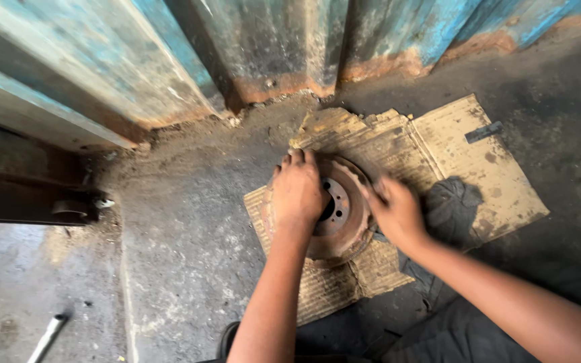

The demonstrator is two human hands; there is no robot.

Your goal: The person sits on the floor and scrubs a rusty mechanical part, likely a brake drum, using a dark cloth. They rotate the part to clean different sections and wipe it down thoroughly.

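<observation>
A rusty round brake disc [341, 214] with a ring of holes at its hub lies flat on a torn, dirty piece of cardboard [452, 148] on the ground. My left hand [296, 191] rests on the disc's left side, fingers curled over its far rim. My right hand [395, 210] is at the disc's right rim, blurred by motion, and presses against the edge. I cannot tell whether it holds anything small. A dark grey rag [453, 205] lies on the cardboard just right of my right hand.
A rusted, blue-painted corrugated metal wall [263, 47] stands behind the cardboard. A dark steel beam [21, 195] juts in at the left. A pale rod [47, 336] lies on the concrete floor at the lower left. My dark trouser leg [452, 329] fills the bottom right.
</observation>
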